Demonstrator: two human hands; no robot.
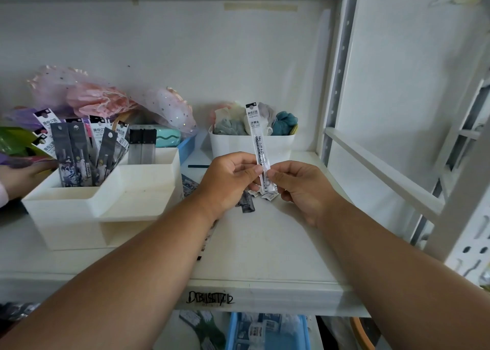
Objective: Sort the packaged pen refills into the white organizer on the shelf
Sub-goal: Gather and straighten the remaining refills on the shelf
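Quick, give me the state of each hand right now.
Left hand: closed, pinching the white-packaged pen refill near its lower end.
Right hand: closed, pinching the same refill from the other side.

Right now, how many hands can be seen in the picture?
3. The left hand and the right hand both pinch the white refill pack above the shelf. Another person's hand is at the left edge, behind the white organizer.
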